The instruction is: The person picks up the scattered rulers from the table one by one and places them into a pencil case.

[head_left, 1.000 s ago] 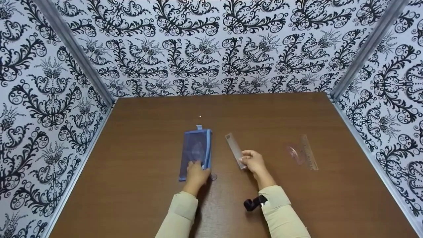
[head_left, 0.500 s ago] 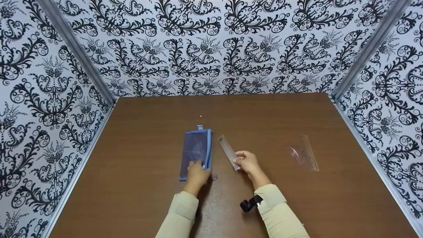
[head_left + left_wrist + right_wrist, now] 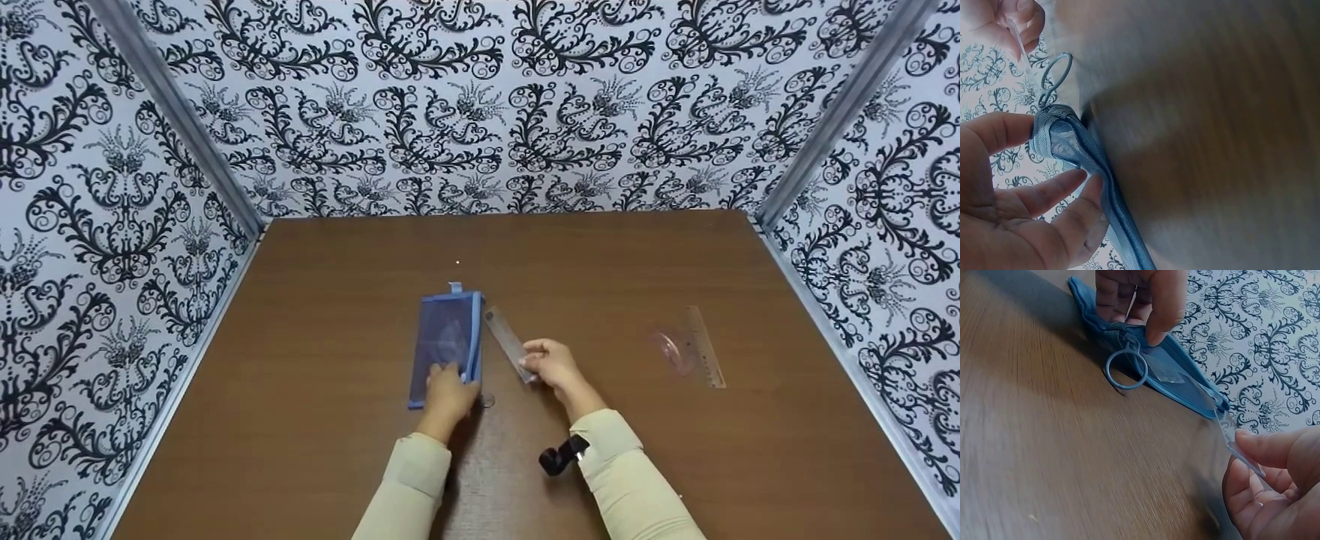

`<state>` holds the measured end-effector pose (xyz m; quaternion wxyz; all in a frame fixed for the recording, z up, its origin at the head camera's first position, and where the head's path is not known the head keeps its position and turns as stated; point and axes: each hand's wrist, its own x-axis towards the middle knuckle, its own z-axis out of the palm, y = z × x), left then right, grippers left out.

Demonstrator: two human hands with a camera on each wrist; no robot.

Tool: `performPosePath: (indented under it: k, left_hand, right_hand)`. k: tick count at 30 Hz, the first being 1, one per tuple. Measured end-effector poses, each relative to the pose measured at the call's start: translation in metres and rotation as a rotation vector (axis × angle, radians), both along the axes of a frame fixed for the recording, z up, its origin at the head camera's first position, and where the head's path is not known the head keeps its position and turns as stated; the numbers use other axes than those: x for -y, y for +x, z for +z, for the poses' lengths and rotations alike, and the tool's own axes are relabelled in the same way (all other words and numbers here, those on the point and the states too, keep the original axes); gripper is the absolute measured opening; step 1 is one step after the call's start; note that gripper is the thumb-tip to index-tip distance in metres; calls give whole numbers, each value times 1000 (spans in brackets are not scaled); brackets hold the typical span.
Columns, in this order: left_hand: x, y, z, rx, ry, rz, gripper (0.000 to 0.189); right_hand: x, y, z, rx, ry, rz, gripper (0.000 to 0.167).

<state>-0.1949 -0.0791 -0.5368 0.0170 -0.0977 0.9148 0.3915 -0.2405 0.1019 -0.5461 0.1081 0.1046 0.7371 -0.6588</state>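
Note:
A blue mesh zip pouch (image 3: 439, 322) lies on the brown table, its zipped edge parted along the right side. My left hand (image 3: 448, 397) holds the pouch near its lower end, thumb and fingers on the fabric beside the opening. From the zip hangs a ring pull (image 3: 1126, 370). Something clear (image 3: 1163, 372) shows inside the mouth. My right hand (image 3: 556, 367) pinches a clear ruler (image 3: 506, 341) by its near end between thumb and fingers. The ruler slants up and left, its far end close beside the zipped edge.
On the right of the table (image 3: 315, 465) lie a pink see-through protractor-like piece (image 3: 675, 352) and another clear ruler (image 3: 706, 349). Patterned walls (image 3: 480, 112) rise at the back and both sides. A black camera mount (image 3: 562, 455) sits on the right sleeve.
My right hand has moved left with the ruler, bringing its far end up to the pouch's edge. The left hand and the pouch have stayed about where they were.

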Motion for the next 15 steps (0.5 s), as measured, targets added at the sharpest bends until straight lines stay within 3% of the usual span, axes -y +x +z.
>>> performPosePath:
  k: [15]
  left_hand:
    - [1, 0, -2, 26, 12, 5, 55]
  right_hand:
    - [13, -5, 2, 11, -44, 34, 36]
